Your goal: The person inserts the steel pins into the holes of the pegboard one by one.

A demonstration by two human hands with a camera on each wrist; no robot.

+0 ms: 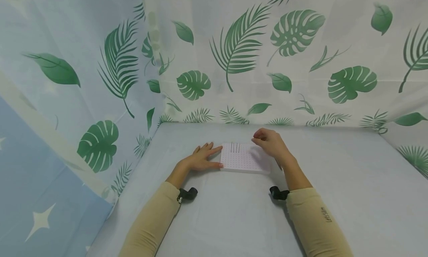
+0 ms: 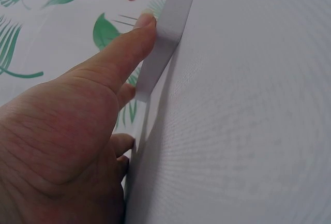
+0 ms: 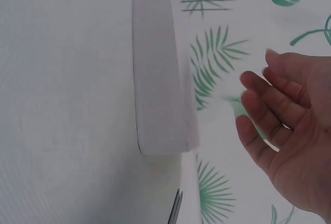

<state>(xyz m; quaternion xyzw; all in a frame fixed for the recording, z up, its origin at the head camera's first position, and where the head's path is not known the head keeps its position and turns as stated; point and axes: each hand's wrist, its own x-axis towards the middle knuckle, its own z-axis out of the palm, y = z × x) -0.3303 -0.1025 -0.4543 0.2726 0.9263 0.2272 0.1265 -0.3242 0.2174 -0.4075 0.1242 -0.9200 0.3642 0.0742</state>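
A white pegboard with a grid of small holes lies on the table. Several thin dark pins stand upright in its back left part. At the board's left end, my left hand is spread, thumb at the front corner and index finger at the back corner, both fairly straight. In the left wrist view, the left thumb rests against the board's side. Above the back right part of the board hovers my right hand. Its loosely bent fingers show nothing between them in the right wrist view.
Thin pointed metal pieces lie just past the board's right end, partly hidden by the right wrist in the head view. The white-covered table meets leaf-printed curtains at the back and left. Black wrist cameras sit at both sleeves.
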